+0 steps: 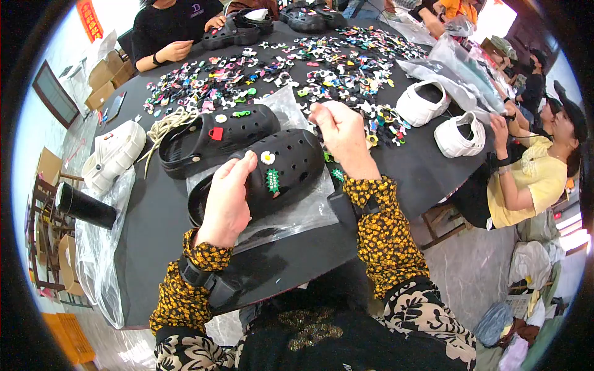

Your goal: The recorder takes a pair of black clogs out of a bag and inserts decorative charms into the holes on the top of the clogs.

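Note:
My left hand (228, 199) grips the heel side of a black clog (291, 164) lying on a clear plastic bag (291, 216). The clog carries a white daisy charm (267, 157) and a green charm (273, 181). My right hand (340, 133) is raised over the clog's toe, fingers pinched together on a small piece that I cannot make out. A second black clog (213, 137) lies just behind, with a red charm, a green charm and a white flower charm on it.
Several small colourful charms (309, 68) cover the far half of the round black table (185, 260). White clogs lie at the left (112, 154) and right (459, 135). A black cylinder (85, 206) sits at the left edge. Other people work around the table.

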A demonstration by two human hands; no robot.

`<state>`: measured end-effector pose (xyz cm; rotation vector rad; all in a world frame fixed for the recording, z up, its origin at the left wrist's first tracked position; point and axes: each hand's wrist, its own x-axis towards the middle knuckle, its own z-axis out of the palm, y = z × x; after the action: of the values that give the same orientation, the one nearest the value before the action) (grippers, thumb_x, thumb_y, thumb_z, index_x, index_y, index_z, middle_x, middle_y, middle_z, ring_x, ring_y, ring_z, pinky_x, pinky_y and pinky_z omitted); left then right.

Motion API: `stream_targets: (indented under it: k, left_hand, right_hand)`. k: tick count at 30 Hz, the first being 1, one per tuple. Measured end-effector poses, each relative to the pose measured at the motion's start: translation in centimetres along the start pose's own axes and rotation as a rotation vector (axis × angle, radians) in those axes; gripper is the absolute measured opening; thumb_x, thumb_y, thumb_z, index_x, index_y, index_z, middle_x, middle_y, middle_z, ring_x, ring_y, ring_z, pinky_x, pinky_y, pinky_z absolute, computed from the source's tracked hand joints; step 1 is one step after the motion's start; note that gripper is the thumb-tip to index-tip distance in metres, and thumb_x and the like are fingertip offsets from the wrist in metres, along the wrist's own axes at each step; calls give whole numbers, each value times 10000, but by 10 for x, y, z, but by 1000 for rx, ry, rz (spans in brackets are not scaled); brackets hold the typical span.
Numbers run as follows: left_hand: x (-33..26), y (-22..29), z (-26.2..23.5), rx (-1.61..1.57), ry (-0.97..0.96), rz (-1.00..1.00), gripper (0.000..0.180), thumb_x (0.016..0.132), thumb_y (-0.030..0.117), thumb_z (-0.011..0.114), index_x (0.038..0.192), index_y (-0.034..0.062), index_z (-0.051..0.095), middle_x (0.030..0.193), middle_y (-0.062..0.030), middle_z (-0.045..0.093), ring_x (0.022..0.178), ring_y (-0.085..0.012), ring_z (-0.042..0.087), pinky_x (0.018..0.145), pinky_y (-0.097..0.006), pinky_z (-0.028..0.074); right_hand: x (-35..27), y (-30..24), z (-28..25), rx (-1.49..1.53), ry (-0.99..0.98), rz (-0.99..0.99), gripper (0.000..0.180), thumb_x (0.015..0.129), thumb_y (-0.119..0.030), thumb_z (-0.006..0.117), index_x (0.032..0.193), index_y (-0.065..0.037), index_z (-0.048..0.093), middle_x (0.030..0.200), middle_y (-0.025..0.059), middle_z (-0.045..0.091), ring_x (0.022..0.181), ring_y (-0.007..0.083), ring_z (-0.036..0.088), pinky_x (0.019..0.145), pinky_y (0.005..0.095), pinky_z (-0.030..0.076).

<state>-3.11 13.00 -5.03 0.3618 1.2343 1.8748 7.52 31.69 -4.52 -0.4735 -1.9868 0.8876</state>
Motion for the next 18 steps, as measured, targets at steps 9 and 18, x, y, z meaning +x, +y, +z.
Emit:
stream_targets:
  k: [9, 18]
  left_hand:
    - [-8, 2, 15, -39, 64, 40, 128, 859, 163, 618, 767, 77, 593, 756, 41, 578, 703, -31, 489, 633, -208, 374]
    - [-5, -2, 7, 3, 59, 39, 138, 844, 156, 623, 735, 85, 577, 748, 41, 571, 674, -38, 482, 613, -209, 372]
  right_hand:
    - [-19, -31, 21, -76, -289, -533, 135, 760, -85, 623, 891, -56, 635, 898, 76, 580, 878, 258, 533, 793, 357, 416]
    - [-12, -25, 11, -25, -300, -498, 108, 767, -10, 597, 866, -39, 627, 875, 82, 581, 862, 251, 539, 772, 337, 427]
